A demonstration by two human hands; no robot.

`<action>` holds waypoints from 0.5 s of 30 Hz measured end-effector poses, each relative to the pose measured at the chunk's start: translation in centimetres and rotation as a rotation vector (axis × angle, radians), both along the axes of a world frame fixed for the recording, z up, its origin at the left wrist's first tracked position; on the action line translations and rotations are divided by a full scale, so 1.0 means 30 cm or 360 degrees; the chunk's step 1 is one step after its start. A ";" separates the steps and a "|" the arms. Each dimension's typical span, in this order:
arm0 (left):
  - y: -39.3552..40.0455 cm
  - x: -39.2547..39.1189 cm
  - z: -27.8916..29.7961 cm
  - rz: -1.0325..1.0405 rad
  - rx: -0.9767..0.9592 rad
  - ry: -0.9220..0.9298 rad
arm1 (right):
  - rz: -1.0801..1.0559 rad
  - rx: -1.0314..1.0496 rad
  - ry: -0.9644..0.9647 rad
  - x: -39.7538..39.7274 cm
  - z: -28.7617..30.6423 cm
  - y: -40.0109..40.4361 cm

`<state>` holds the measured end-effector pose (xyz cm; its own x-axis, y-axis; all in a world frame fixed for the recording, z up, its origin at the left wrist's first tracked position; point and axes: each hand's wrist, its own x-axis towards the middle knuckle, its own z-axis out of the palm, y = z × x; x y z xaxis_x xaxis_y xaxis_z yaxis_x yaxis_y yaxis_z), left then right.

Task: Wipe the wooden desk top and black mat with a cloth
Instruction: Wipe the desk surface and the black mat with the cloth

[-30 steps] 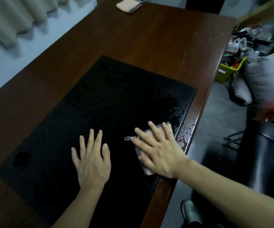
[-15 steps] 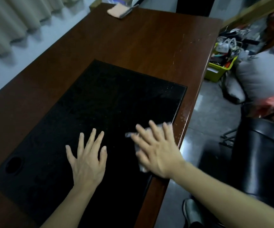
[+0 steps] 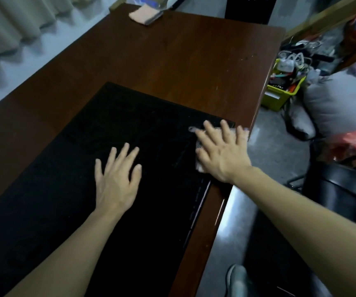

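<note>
R grip (image 3: 222, 153) flat, fingers straight, presses cloth (image 3: 198, 144) on black mat (image 3: 130, 116) corner by table (image 3: 172, 56) edge; L grip (image 3: 117, 179) flat on mat, holding nothing.

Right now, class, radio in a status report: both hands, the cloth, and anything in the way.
Left hand flat on black mat. Right hand presses cloth at mat's far right corner. Pink folded cloth on desk's far end.

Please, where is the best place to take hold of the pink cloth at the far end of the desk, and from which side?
Probably the near edge of the pink cloth, coming from above on the person's side. It lies flat and folded on the desk, so a pinch grip over that edge should lift the layers together. Its far end is hidden by clutter.
</note>
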<state>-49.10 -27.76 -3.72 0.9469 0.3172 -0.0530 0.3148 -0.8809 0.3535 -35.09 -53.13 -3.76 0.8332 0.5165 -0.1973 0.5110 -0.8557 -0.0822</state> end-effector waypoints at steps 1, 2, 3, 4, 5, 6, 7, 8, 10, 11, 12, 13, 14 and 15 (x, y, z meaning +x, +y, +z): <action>0.016 0.023 0.012 0.0028 -0.0057 -0.0007 | 0.0096 0.0006 -0.0019 -0.044 0.003 0.004; 0.037 0.045 0.026 0.0065 -0.0098 -0.0026 | 0.0224 0.0003 -0.0038 -0.099 0.006 0.005; 0.054 0.069 0.038 0.0103 -0.0103 -0.0050 | 0.0354 0.0016 -0.0066 -0.153 0.008 0.003; 0.071 0.093 0.047 0.0130 -0.0073 -0.0066 | 0.0469 0.0054 -0.0078 -0.198 0.013 -0.003; 0.083 0.116 0.049 0.0138 -0.0035 -0.0059 | 0.0559 0.0085 -0.0040 -0.224 0.019 -0.011; 0.093 0.134 0.049 0.0122 -0.0005 -0.0027 | 0.0623 0.0097 -0.0004 -0.229 0.021 -0.018; 0.097 0.151 0.042 0.0099 0.0010 0.0019 | 0.0664 0.0096 0.0018 -0.204 0.016 -0.024; 0.100 0.163 0.033 0.0081 0.0008 0.0063 | 0.0667 0.0090 0.0006 -0.154 0.005 -0.027; 0.100 0.169 0.012 0.0103 -0.0034 0.0099 | 0.0535 0.0070 -0.0021 -0.006 -0.009 -0.015; 0.101 0.167 0.002 0.0130 -0.0049 0.0068 | 0.0418 0.0059 -0.0027 0.087 -0.010 -0.002; 0.100 0.166 -0.003 0.0148 -0.0048 0.0028 | 0.0298 0.0052 -0.0028 0.180 -0.011 0.009; 0.098 0.163 -0.006 0.0150 -0.0041 0.0008 | 0.0197 0.0046 -0.0015 0.268 -0.013 0.022; 0.097 0.162 -0.004 0.0145 -0.0047 0.0008 | 0.0119 0.0029 0.0029 0.343 -0.011 0.038; 0.099 0.164 -0.004 0.0143 -0.0058 0.0015 | 0.0056 0.0013 0.0060 0.401 -0.009 0.060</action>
